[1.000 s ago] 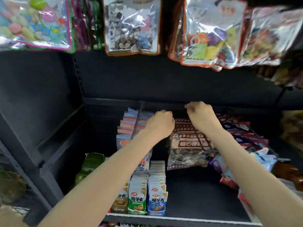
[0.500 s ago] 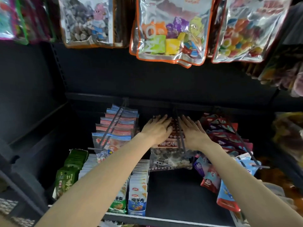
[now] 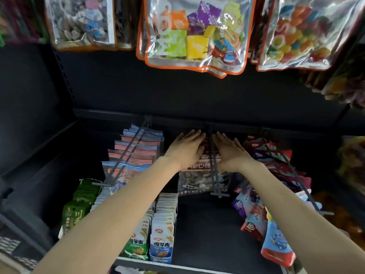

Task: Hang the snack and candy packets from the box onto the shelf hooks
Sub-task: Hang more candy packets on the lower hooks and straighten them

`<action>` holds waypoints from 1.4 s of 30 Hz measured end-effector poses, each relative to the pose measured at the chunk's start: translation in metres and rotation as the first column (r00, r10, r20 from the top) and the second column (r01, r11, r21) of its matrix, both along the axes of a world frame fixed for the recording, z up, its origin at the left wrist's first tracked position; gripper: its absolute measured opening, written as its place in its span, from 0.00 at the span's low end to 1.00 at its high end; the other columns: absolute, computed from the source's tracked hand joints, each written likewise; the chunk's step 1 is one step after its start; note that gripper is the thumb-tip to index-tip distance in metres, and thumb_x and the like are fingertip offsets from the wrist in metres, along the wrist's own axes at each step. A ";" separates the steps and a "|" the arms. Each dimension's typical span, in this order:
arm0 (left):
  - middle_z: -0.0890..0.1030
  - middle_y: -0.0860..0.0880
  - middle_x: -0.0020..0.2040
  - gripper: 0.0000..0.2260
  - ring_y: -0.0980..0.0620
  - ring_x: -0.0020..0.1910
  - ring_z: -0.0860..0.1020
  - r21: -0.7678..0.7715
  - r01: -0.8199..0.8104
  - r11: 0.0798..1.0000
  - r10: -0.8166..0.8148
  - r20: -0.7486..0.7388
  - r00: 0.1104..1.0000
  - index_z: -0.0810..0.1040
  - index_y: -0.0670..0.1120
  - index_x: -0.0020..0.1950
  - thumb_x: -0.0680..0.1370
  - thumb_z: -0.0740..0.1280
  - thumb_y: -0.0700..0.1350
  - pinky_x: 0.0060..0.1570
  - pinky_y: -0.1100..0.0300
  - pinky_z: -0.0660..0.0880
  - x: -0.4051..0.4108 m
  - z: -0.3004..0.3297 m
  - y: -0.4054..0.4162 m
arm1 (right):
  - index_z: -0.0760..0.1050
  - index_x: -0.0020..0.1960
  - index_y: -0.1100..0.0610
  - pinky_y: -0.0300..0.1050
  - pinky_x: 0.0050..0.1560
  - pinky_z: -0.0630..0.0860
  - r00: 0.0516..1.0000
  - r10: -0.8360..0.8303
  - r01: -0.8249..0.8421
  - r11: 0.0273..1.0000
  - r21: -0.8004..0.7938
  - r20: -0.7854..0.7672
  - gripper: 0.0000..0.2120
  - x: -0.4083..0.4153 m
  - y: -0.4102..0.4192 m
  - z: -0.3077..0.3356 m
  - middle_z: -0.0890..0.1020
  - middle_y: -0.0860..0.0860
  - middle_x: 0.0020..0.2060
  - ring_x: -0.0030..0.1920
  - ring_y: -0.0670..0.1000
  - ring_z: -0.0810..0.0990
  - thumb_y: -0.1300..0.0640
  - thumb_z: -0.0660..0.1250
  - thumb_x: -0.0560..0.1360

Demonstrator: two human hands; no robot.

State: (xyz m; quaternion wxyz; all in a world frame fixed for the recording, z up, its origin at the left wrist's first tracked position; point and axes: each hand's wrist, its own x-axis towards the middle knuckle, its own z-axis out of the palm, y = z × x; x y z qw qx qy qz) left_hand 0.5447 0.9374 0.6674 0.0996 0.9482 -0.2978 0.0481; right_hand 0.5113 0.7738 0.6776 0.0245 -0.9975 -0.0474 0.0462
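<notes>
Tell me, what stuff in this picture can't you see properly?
- Head view: the left hand and right hand cover the tops of the brown packets, so the hanging holes are hidden.
- The top edge cuts off the orange-edged candy bag, hiding its hook.
- The dark goods at the right edge are too blurred to name.
- The box never appears.

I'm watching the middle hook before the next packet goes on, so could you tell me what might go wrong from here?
1. Both the left hand and right hand press flat on the hanging nut packets; uneven pushing might skew them on the hook.
2. Either forearm could brush the neighbouring striped packets or the red and purple packets and possibly unseat them.
3. The left forearm hangs over the konjac packets standing below and might topple them.
</notes>
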 end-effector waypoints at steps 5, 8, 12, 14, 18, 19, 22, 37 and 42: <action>0.62 0.52 0.75 0.21 0.54 0.74 0.59 -0.090 0.124 0.988 -0.119 0.065 0.991 0.60 0.50 0.76 0.83 0.52 0.50 0.73 0.57 0.58 -0.023 -0.006 0.015 | 0.45 0.78 0.52 0.43 0.74 0.39 0.984 0.022 -0.046 0.990 0.133 0.179 0.36 -0.026 0.001 -0.008 0.47 0.47 0.78 0.77 0.45 0.45 0.44 0.58 0.78; 0.61 0.53 0.76 0.22 0.54 0.74 0.59 -0.079 0.080 0.994 -0.079 0.013 0.997 0.58 0.50 0.76 0.82 0.52 0.52 0.71 0.57 0.59 -0.026 -0.007 0.014 | 0.48 0.78 0.52 0.42 0.74 0.42 0.983 0.030 -0.051 0.992 0.112 0.179 0.34 -0.030 0.001 -0.015 0.50 0.48 0.77 0.77 0.47 0.49 0.46 0.60 0.78; 0.60 0.53 0.76 0.23 0.53 0.74 0.60 -0.049 0.049 0.998 -0.051 -0.035 0.998 0.58 0.51 0.76 0.82 0.53 0.54 0.69 0.55 0.62 -0.021 -0.003 0.010 | 0.48 0.78 0.52 0.42 0.74 0.43 0.987 0.024 -0.040 0.994 0.098 0.160 0.35 -0.025 0.000 -0.013 0.51 0.48 0.77 0.77 0.47 0.50 0.47 0.62 0.78; 0.58 0.53 0.77 0.24 0.52 0.75 0.58 -0.020 0.052 0.998 -0.052 -0.040 0.998 0.58 0.51 0.76 0.81 0.52 0.55 0.71 0.54 0.59 -0.017 -0.001 0.008 | 0.47 0.78 0.52 0.44 0.75 0.44 0.992 0.024 -0.037 0.994 0.100 0.128 0.35 -0.021 0.000 -0.011 0.50 0.48 0.77 0.77 0.48 0.49 0.47 0.61 0.77; 0.54 0.52 0.78 0.25 0.53 0.76 0.51 0.037 0.046 0.998 -0.044 -0.052 0.998 0.54 0.51 0.77 0.81 0.51 0.57 0.75 0.53 0.51 -0.009 -0.001 0.003 | 0.45 0.78 0.53 0.46 0.76 0.48 0.999 -0.009 0.004 0.993 0.114 0.044 0.37 -0.009 0.000 -0.006 0.49 0.48 0.78 0.77 0.48 0.49 0.44 0.61 0.77; 0.54 0.52 0.78 0.25 0.53 0.76 0.51 0.043 0.048 0.998 -0.046 -0.061 0.997 0.55 0.51 0.77 0.82 0.50 0.56 0.75 0.53 0.51 -0.007 0.000 0.001 | 0.45 0.78 0.53 0.45 0.76 0.49 1.000 -0.017 0.014 0.994 0.111 0.026 0.37 -0.007 0.001 -0.004 0.48 0.48 0.78 0.77 0.48 0.49 0.44 0.61 0.77; 0.67 0.50 0.73 0.20 0.49 0.70 0.66 -0.031 0.031 0.999 -0.033 -0.056 0.998 0.68 0.51 0.71 0.82 0.50 0.53 0.67 0.54 0.64 -0.005 0.004 0.001 | 0.53 0.77 0.50 0.46 0.73 0.58 0.998 -0.063 0.059 0.976 0.208 0.012 0.30 -0.005 0.001 0.003 0.56 0.49 0.77 0.75 0.51 0.58 0.46 0.58 0.78; 0.80 0.47 0.59 0.11 0.46 0.56 0.78 -0.166 -0.112 0.980 0.103 -0.061 0.993 0.79 0.49 0.60 0.79 0.63 0.46 0.54 0.52 0.75 0.027 0.011 -0.008 | 0.80 0.55 0.50 0.47 0.46 0.74 0.944 -0.247 0.186 0.946 0.264 0.220 0.13 0.023 -0.001 0.015 0.81 0.52 0.54 0.53 0.56 0.80 0.62 0.61 0.78; 0.79 0.48 0.59 0.11 0.47 0.56 0.77 -0.227 -0.151 0.962 0.137 -0.078 0.988 0.78 0.51 0.60 0.80 0.62 0.45 0.51 0.52 0.75 0.029 0.007 -0.005 | 0.80 0.53 0.50 0.49 0.49 0.77 0.945 -0.244 0.163 0.929 0.333 0.218 0.10 0.018 -0.004 0.010 0.83 0.52 0.51 0.52 0.56 0.80 0.58 0.61 0.78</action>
